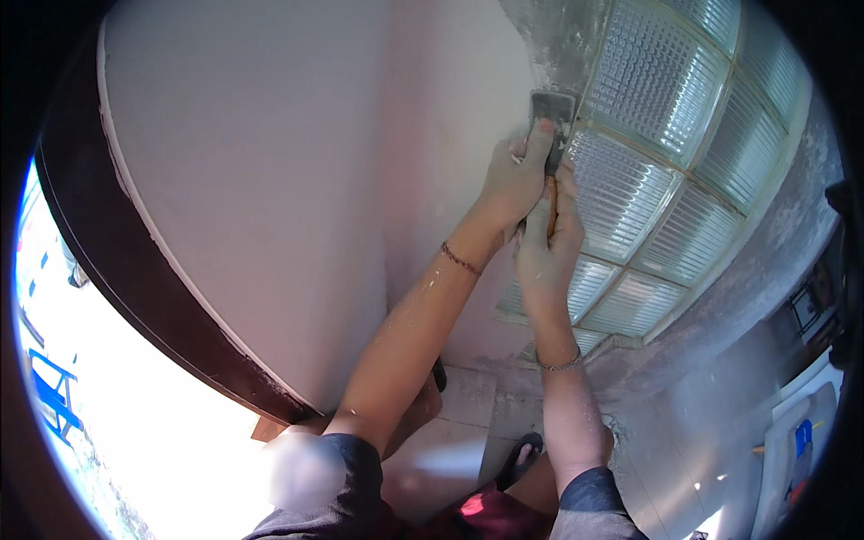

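A putty knife (pixel 558 105) with a wide, dusty metal blade and an orange-brown handle is held against the wall. Its blade lies where smooth white plaster (pixel 459 99) meets a rough grey patch (pixel 569 40), beside the glass blocks (pixel 658 76). My right hand (pixel 549 261) grips the handle from below. Higher up, my left hand (pixel 513 184) is closed about the neck of the tool, its thumb pressed on the blade face. Whitish dust covers both hands, and part of the handle is hidden by the fingers.
The ribbed glass block panel fills the wall to the right. A dark door frame (pixel 135 256) curves along the left, with a bright opening and a blue metal frame (pixel 54 396) beyond. Tiled floor (pixel 666 432) lies below; a pale container (pixel 801 450) stands at far right.
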### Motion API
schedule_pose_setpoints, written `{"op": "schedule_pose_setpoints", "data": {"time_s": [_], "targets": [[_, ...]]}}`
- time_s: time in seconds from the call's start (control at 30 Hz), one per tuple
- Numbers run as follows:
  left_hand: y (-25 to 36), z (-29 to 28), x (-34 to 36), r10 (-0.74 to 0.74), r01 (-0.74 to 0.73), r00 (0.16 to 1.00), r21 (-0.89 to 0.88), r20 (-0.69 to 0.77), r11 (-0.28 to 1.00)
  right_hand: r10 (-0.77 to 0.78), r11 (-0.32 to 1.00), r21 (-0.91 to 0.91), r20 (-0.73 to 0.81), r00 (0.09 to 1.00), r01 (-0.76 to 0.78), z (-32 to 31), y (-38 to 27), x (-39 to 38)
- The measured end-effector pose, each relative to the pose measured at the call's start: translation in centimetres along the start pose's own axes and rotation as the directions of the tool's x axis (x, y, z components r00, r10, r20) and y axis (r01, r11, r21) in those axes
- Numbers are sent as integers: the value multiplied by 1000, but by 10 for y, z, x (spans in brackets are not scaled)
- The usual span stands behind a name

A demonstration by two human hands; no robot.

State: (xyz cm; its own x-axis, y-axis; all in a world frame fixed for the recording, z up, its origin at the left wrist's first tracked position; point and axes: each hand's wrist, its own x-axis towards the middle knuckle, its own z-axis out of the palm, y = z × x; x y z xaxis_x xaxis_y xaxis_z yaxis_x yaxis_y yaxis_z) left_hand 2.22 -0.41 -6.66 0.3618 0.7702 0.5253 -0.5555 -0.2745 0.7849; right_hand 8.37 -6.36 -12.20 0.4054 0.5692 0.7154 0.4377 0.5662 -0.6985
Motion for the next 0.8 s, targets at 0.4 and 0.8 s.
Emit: {"op": "schedule_pose_setpoints", "data": {"time_s": [0.4,0.8], "targets": [[-47,14,-29,-93,101,995,-205,46,974,-91,963,-248,49,995,101,-41,3,-30],[-48,16,-18,-154,153,988,-261,19,953,-32,915,-396,126,992,80,-43,-13,-13]]}}
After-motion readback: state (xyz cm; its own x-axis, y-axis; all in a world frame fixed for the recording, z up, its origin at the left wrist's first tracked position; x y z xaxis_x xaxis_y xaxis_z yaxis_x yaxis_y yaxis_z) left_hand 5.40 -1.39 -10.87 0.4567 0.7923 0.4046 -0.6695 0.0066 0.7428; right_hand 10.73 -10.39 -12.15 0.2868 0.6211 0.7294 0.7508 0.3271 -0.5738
